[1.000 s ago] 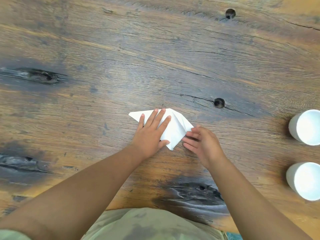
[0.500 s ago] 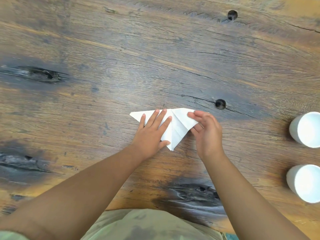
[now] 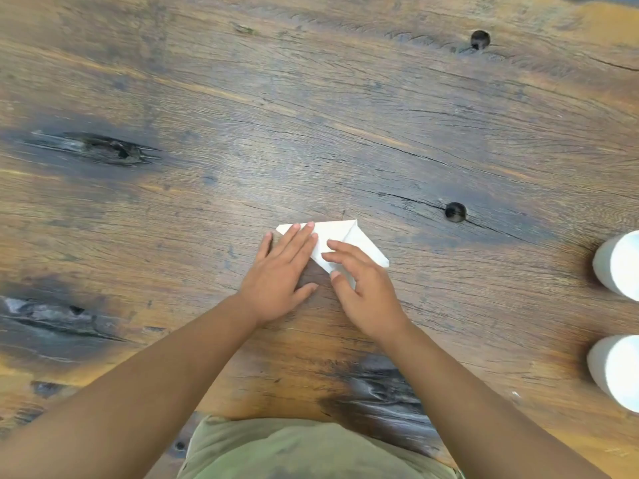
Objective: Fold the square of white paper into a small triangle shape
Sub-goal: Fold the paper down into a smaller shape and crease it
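Two hands, left hand (image 3: 280, 271); right hand (image 3: 363, 288), flat on one paper (image 3: 359, 242); two cups (image 3: 619, 264).

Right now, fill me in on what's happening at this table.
A person is folding white paper on a wooden table. The left hand lies flat, fingers spread, over the paper's left part. The right hand rests on the middle and lower part, fingertips pressing the fold. The paper is already a partly folded, pointed shape lying flat. Two white cups stand at the right edge, untouched.
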Demonstrator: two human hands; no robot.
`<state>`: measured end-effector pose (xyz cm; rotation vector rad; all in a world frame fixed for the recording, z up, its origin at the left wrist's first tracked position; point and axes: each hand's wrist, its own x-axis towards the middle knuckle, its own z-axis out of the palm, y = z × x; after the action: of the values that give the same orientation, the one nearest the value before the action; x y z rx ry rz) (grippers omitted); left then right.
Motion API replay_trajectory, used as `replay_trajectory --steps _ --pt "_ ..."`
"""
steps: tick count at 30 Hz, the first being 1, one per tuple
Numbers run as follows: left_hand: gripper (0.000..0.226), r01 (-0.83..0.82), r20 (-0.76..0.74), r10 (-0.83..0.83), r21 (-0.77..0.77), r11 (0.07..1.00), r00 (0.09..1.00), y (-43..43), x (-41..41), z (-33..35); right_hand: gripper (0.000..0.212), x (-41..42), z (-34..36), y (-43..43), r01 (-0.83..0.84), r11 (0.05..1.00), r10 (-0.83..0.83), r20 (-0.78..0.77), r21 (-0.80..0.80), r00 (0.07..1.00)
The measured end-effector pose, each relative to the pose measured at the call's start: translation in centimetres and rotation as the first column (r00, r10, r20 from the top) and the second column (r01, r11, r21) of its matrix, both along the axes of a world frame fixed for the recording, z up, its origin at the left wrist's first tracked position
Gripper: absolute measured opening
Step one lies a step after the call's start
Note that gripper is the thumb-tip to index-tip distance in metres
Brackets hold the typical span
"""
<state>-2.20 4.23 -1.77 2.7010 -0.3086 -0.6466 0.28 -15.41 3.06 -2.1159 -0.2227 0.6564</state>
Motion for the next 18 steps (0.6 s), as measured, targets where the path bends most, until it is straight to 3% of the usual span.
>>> replay_trajectory --steps 7,18 --pt "0.079 -0.057 0.012 0.056 0.044 0.997 0.998 3.1 -1.9 -0.4 0.034 -0.5 -0.7 1.6 -0.329 0.924 0.347 0.064 -0.196 0.936" --pt "0.064 -0.02 0.058 0.018 0.041 0.999 0.998 4.8 -2.3 -0.6 0.037 -0.8 -2.3 3.3 -0.542 0.736 0.604 0.032 -0.406 0.796"
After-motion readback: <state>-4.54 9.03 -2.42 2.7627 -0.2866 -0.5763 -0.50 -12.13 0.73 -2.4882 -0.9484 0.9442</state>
